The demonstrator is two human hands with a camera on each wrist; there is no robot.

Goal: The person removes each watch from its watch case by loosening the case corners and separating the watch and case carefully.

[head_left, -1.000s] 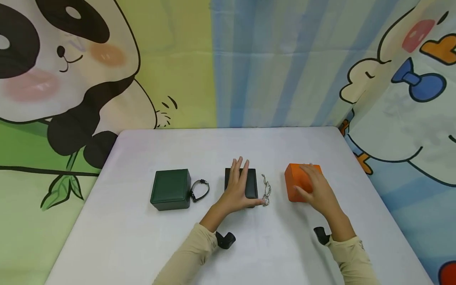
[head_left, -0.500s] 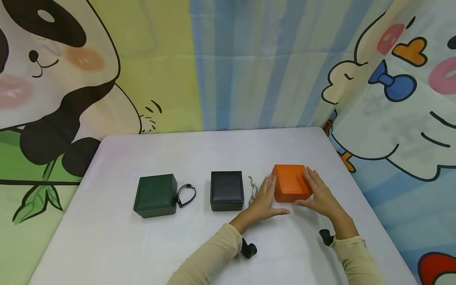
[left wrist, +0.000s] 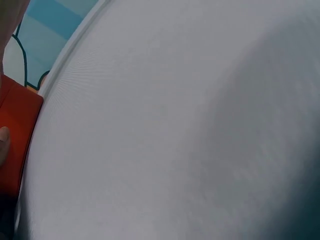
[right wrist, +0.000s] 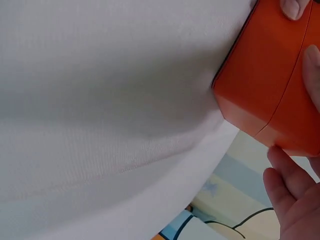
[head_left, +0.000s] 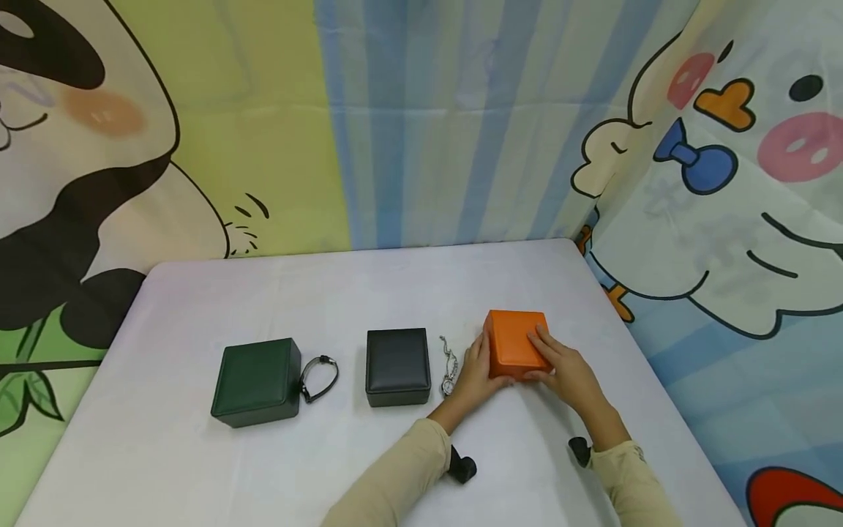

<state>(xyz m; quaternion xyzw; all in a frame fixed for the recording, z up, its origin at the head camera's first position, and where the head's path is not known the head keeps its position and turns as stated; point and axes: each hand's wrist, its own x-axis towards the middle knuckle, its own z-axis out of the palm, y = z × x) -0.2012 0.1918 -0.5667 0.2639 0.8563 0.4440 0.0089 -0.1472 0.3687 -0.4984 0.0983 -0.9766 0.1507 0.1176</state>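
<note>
An orange box [head_left: 516, 341] stands on the white table [head_left: 342, 293], right of centre. My left hand [head_left: 476, 370] holds its left side, with the thumb at the front edge. My right hand [head_left: 560, 366] lies over its top right corner, thumb on the front face. The right wrist view shows the orange box [right wrist: 267, 95] close up, with fingertips [right wrist: 293, 7] on it. Only a sliver of the orange box [left wrist: 15, 127] shows at the left edge of the left wrist view.
A silver chain [head_left: 449, 364] lies just left of my left hand. Further left sit a black box [head_left: 397, 364], a dark wristwatch [head_left: 320, 378] and a green box [head_left: 257, 380]. The table's right edge [head_left: 632, 344] runs close to the orange box; cartoon curtains hang behind.
My left hand left the black box, crossed the chain and came to the orange box's left side. Both hands have closed in on the orange box. The head view has swung right.
</note>
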